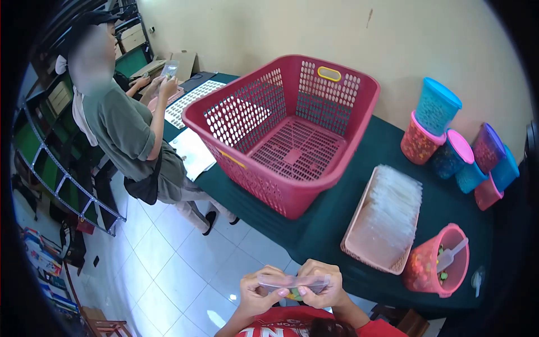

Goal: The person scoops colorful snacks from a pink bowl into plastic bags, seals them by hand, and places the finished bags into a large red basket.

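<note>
Near the bottom centre, my left hand (261,293) and my right hand (324,285) are closed on the top edge of a small clear plastic bag (293,281), one at each side. Green and yellow pieces show in the bag between my thumbs. To the right, a pink basket (352,254) on the table holds a stack of clear bags (393,205). Beside it, a pink tub (418,274) contains colourful pieces and a white scoop (452,254).
A large, empty red crate (337,178) stands on the green-covered table (320,227). Lidded colourful tubs (438,106) line the wall at right. A co-worker (126,121) stands at left, holding a small bag. Metal shelves (64,174) rise behind.
</note>
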`<state>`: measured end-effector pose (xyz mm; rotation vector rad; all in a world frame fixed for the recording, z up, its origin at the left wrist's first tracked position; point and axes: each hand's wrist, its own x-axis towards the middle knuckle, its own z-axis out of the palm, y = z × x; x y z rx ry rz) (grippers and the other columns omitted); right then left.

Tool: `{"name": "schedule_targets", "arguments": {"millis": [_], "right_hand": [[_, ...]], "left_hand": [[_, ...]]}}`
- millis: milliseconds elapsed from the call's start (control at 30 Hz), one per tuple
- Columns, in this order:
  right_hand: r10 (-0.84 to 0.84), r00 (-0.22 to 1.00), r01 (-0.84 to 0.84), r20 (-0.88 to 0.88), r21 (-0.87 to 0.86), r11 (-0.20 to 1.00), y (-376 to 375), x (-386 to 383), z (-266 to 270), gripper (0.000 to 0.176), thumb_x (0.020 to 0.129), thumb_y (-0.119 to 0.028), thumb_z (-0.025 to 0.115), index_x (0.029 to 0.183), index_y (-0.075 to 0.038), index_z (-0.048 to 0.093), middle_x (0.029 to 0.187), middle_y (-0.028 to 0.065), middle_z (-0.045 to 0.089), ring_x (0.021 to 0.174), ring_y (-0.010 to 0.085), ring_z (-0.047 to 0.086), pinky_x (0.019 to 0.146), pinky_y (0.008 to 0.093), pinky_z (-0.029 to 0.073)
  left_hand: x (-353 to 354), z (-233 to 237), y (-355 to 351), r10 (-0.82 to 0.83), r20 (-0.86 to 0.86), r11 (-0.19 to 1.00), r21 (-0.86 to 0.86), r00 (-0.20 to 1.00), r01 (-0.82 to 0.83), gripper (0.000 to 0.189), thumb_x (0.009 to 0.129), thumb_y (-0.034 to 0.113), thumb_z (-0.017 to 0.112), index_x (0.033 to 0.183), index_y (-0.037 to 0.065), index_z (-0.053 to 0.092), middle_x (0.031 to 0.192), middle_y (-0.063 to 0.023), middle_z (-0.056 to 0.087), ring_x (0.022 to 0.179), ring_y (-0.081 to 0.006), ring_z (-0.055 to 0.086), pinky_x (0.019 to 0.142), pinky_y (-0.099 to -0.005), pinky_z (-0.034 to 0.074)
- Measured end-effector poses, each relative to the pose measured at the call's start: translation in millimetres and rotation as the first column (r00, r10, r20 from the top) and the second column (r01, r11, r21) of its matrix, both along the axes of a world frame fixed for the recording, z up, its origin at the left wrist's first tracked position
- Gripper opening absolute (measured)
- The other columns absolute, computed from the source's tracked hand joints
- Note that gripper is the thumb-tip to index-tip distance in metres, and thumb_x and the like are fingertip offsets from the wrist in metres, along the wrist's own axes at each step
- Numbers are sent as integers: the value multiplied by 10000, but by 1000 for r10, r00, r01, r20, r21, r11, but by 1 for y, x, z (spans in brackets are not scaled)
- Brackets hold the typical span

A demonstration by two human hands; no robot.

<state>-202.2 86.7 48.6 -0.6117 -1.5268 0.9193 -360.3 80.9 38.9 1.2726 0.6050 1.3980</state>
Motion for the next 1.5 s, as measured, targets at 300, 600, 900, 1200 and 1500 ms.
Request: {"name": "schedule_targets", "arguments": {"millis": [300,600,900,1200,1500], "right_hand": [[-15,996,15,-84,0,1000,73,32,14,134,666,-31,639,788,-3,592,759,85,543,560,118,502,487,218,393],[-159,973,120,166,224,967,96,50,38,191,629,-30,711,808,-49,644,781,53,602,709,148,596,664,311,449],[-28,979,-37,200,314,949,98,24,74,167,587,57,703,735,31,630,703,112,604,641,208,613,554,256,473],[28,980,-72,197,218,973,95,14,78,169,600,45,688,761,40,637,731,137,615,678,231,624,592,275,494],[5,968,-45,251,152,987,96,-13,70,248,631,-59,718,855,-29,616,835,99,618,799,236,608,728,341,463]], "left_hand": [[41,18,81,-1,-108,998,68,994,8,108,675,-18,664,778,-27,633,724,-118,612,655,-183,567,593,-273,444],[44,45,118,49,-219,906,419,974,49,164,645,-35,680,798,6,636,743,-97,622,675,-211,592,624,-286,475],[-18,71,135,23,-330,802,570,944,180,178,643,30,688,817,20,650,779,-72,632,694,-196,610,714,-349,491],[-56,67,151,0,-351,704,665,936,249,145,695,69,635,836,43,658,813,-55,638,705,-164,608,740,-349,472],[-109,69,168,106,-287,543,819,952,186,144,765,143,600,882,68,641,848,-83,639,704,-149,599,763,-299,430]]}}
